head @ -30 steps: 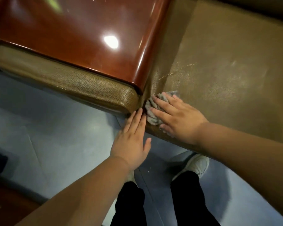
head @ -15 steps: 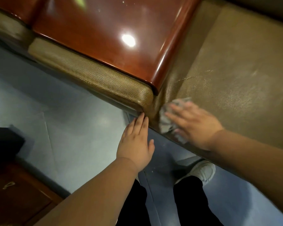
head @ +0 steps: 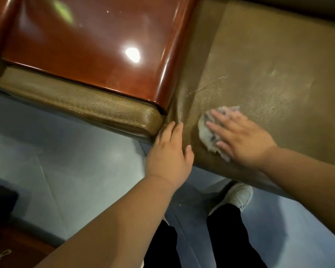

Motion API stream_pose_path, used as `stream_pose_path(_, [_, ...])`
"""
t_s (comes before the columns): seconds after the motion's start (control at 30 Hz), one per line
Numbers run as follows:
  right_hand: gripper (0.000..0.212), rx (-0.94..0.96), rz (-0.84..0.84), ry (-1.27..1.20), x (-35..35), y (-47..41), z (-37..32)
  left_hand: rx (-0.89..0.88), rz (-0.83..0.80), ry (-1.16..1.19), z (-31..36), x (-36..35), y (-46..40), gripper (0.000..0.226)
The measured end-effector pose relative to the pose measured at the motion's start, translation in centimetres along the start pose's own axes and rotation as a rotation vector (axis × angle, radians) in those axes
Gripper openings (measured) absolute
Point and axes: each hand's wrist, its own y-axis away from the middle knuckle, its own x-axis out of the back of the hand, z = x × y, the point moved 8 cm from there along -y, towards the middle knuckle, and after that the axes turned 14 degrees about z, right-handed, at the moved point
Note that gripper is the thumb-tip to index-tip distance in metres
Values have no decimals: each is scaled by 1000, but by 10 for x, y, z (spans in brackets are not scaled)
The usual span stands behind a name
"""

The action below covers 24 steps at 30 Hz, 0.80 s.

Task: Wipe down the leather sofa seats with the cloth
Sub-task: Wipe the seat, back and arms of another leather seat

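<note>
Now my right hand (head: 242, 138) lies flat, fingers straight, pressing the grey cloth (head: 211, 132) onto the leather seat (head: 269, 78) near its front edge, at four o'clock from the glossy wooden armrest (head: 97, 51). My left hand (head: 168, 151), fingers straight too, rests against the seat's corner, probably to brace me.

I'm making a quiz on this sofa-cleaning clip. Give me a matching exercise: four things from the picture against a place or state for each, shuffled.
Things:
1. cloth
2. left hand
3. wooden armrest top
4. white shoe

Places or states:
A. glossy, reflecting a light
B. on the floor below the seat's front edge
C. pressed flat under the right hand
D. resting at the seat's corner, holding nothing

Pairs: 1-C, 2-D, 3-A, 4-B
</note>
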Motion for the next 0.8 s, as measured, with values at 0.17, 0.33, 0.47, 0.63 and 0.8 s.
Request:
stream_pose_path(0.17, [66,-604,15,-54,8,-17,33,24,-33,6,12,-22,-44,67])
stream_pose_path(0.33, [61,268,-62,-110,10,3,9,-46,23,26,33,-31,-70,63])
stream_pose_path(0.47, [67,-593,44,-7,16,-17,202,-82,61,6,53,-49,-101,65])
stream_pose_path(0.63, [71,-955,111,-24,8,-44,207,-86,184,-233,58,-65,-110,75])
stream_pose_path(0.8, [63,62,-25,-165,8,-15,75,-113,126,-178,52,-59,-112,73])
